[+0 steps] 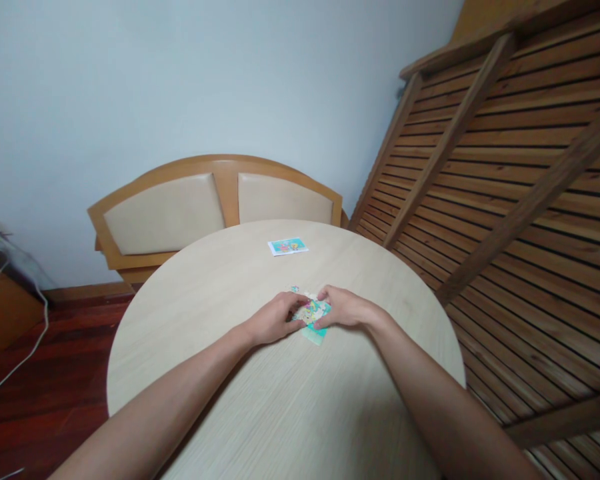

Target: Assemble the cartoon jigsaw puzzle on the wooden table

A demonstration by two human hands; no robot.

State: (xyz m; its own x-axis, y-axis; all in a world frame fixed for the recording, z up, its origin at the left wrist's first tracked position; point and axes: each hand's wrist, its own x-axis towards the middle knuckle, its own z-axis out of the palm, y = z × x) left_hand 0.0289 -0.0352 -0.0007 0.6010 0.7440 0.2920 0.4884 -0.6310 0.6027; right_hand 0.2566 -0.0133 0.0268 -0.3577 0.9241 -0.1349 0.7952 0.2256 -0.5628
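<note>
Centrally, on the round table, lies a pile of small multicoloured pieces, cupped between left hand and right hand. Both are half-curled, thumbs apart from fingers (whether either grips a piece, cannot tell). Teal strip at the pile's near edge; printed card lies beyond, well apart.

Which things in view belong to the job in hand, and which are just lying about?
In use:
loose colourful pieces, between left hand and right hand
flat green strip, at their near edge
round table, beneath

Lying about:
picture card, untouched; similar colours, so may belong
padded headboard
slatted wooden panel
white cable
</note>
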